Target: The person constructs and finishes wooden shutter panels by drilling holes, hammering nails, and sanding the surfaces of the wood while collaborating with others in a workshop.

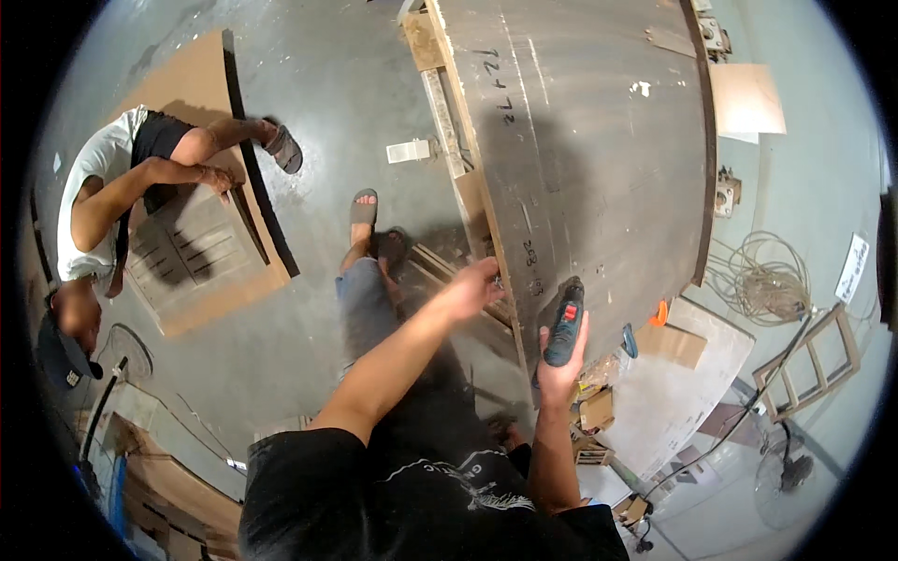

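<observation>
Head view: right hand (559,360) holds drill (564,324) upright, nose toward panel (599,159).

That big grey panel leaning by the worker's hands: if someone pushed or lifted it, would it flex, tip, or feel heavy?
The grey panel looks broad, flat and straight-edged, so it is probably stiff rather than floppy. It dwarfs the left hand at its edge, so it is likely heavy and awkward for one person. The right hand holds a power drill against it, suggesting it takes pressure without shifting.
</observation>
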